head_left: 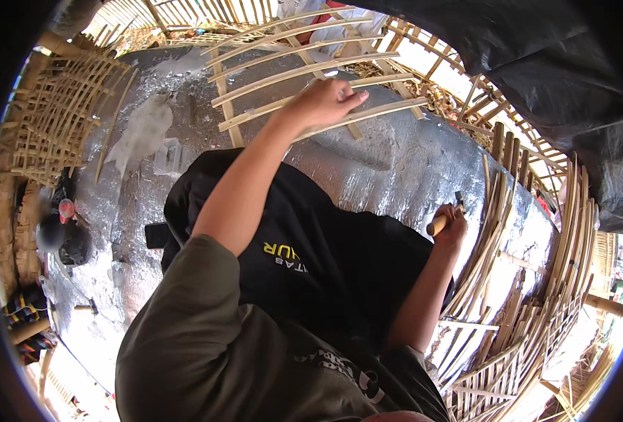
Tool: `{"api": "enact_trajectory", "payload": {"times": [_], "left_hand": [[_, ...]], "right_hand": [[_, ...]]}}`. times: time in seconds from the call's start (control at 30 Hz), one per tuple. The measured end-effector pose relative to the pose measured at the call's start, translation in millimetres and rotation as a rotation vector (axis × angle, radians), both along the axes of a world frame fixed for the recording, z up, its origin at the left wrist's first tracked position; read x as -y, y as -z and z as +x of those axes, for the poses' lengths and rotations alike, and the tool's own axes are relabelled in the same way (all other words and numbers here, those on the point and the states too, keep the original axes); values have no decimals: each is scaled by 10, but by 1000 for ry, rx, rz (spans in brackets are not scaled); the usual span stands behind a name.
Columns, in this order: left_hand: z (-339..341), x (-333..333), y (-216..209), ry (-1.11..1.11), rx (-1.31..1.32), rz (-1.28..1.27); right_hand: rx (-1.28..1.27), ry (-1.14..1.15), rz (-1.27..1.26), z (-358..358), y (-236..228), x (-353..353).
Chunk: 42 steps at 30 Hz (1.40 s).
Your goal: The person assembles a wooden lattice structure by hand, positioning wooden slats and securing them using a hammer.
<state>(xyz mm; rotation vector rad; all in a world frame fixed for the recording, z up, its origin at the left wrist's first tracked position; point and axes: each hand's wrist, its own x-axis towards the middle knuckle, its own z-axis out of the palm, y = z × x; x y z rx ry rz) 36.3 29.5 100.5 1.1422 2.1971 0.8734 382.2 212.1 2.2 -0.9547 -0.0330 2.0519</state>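
A silver, foil-like sheet point(424, 176) spreads across most of the frame, wrinkled and glaring. A black plastic tarp point(536, 70) hangs across the upper right. At the top centre, on the silver sheet, lies the bamboo slat frame point(304, 69): its long slats run side by side, rising gently from left to right, over crosspieces that slant down toward the lower right. Split bamboo strips point(571, 232) fan along the right side, and a woven bamboo panel point(58, 119) stands at the upper left.

The left forearm slants up and rightward from its rolled-looking sleeve, and the left hand point(325, 104) sits over the lower slats of the frame, back of the hand up, fingers curled under and thumb reaching right. The frame extends to both sides of this hand and beyond it; whether the fingers pinch anything cannot be told.

The right forearm rises at the right of centre, wrist bent slightly, and the right hand point(452, 224) is wrapped around a hammer point(436, 225). Its wooden handle juts from the fist toward the lower left, while the dark metal head shows just above the knuckles, well apart from the frame.
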Motion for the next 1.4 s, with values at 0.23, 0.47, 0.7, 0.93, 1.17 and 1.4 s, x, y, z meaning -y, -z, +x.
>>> {"api": "enact_trajectory", "payload": {"times": [0.23, 0.47, 0.7, 0.93, 1.17, 1.4], "left_hand": [[39, -59, 337, 114, -191, 11], [16, 121, 406, 331, -354, -146], [140, 151, 424, 363, -249, -109], [76, 192, 398, 328, -242, -233], [178, 78, 422, 380, -234, -275], [146, 115, 435, 382, -188, -329]], "right_hand": [[798, -255, 341, -292, -60, 150], [1258, -502, 530, -408, 210, 92], [1493, -464, 715, -384, 110, 57], [1991, -894, 1323, -553, -261, -116], [1984, -1298, 1459, 184, 455, -577], [2179, -959, 1422, 77, -221, -489]]}}
